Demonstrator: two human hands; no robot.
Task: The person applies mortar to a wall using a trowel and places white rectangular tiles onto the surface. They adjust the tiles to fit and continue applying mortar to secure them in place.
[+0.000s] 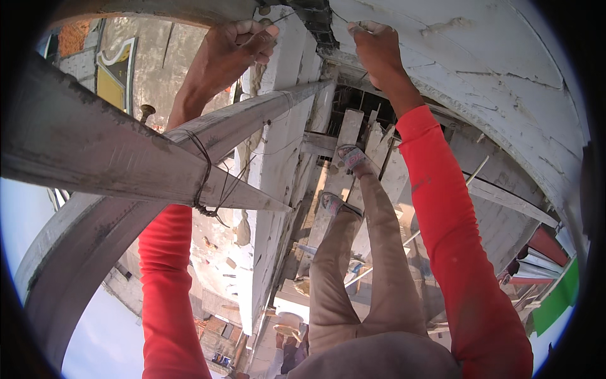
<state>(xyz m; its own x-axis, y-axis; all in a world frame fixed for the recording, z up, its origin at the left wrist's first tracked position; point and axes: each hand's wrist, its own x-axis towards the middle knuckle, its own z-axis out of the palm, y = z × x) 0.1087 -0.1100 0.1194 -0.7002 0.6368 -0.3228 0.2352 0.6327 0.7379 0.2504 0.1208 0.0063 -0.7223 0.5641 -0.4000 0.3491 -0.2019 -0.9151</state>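
Observation:
Both my arms reach up to the far wall, in red sleeves. My left hand (230, 55) is closed in a pinch beside the top of a white pillar (278, 69). A thin dark strand (285, 19), wire or string, sticks out from its fingertips. Closed in the same way, my right hand (377, 54) is against the white plastered surface (461, 38), with another thin strand (339, 16) running from its fingers toward a dark gap (312, 19) between the hands. Whether the two strands are one piece, I cannot tell.
Crossed beams (113, 151) on the left are bound with twisted wire (205, 170); a bolt (147, 111) stands out behind them. My sandaled feet (352, 156) rest on narrow wooden planks (347, 129), high above the ground. Another person (290, 344) is below. A green sheet (557, 300) hangs at lower right.

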